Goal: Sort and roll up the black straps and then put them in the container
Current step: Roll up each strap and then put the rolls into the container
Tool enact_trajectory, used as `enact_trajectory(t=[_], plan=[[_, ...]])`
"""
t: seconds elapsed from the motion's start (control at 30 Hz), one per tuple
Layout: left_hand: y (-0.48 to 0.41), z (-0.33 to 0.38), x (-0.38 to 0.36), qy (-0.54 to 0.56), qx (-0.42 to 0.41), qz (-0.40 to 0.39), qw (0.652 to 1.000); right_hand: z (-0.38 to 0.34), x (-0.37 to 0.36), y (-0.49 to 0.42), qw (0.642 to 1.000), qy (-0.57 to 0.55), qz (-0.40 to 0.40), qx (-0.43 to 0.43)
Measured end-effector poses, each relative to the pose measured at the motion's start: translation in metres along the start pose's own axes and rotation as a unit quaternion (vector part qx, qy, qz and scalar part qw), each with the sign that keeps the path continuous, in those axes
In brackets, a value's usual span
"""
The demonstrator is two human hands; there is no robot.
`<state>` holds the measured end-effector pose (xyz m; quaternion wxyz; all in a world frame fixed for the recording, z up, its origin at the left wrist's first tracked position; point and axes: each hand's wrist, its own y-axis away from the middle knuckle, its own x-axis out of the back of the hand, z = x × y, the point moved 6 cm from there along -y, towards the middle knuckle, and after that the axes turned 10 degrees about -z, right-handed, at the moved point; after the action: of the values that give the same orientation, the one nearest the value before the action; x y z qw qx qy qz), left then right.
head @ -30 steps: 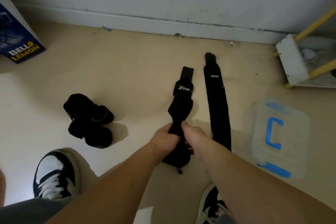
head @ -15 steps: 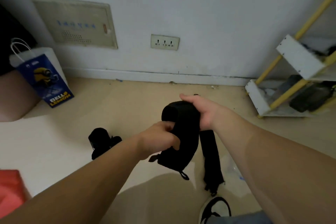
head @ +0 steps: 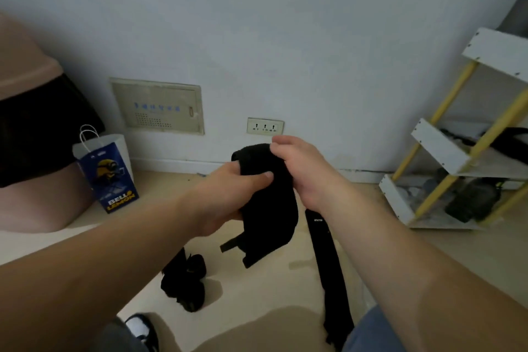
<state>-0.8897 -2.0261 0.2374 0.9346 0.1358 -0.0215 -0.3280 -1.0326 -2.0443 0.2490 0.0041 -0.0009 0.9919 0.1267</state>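
Your left hand [head: 228, 194] gripped the folded black strap [head: 268, 208] midway, thumb across its front; your right hand [head: 300, 168] pinched its top edge.

Left hand [head: 225, 194]: fingers tucked behind the bunched black fabric strap [head: 271, 208]; only the thumb shows.
Right hand [head: 303, 171]: palm faces away; grip on the top fold unclear.
Long flat black strap [head: 331, 271], below the right fingers: near end behind a blue-clad knee [head: 368, 331]; white print unreadable.
Black-and-white sneaker [head: 141, 328]: cut by the bottom edge.
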Motion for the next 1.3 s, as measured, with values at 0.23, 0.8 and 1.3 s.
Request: enact_trajectory(t=[0.23,0.8,1.3], plan=[[-0.01,-0.013,0.024,0.109,0.0,0.16,0.981,0.025,-0.024,0.002,0.99,0.113,-0.075,-0.031],[-0.057,-0.007,0.074,0.273,0.002,0.26,0.926,0.038,-0.018,-0.051,0.972,0.138,-0.185,-0.036],[-0.055,-0.031,0.024,-0.019,0.084,-0.034,0.996,0.03,0.019,-0.07,0.999,-0.028,0.026,-0.038]])
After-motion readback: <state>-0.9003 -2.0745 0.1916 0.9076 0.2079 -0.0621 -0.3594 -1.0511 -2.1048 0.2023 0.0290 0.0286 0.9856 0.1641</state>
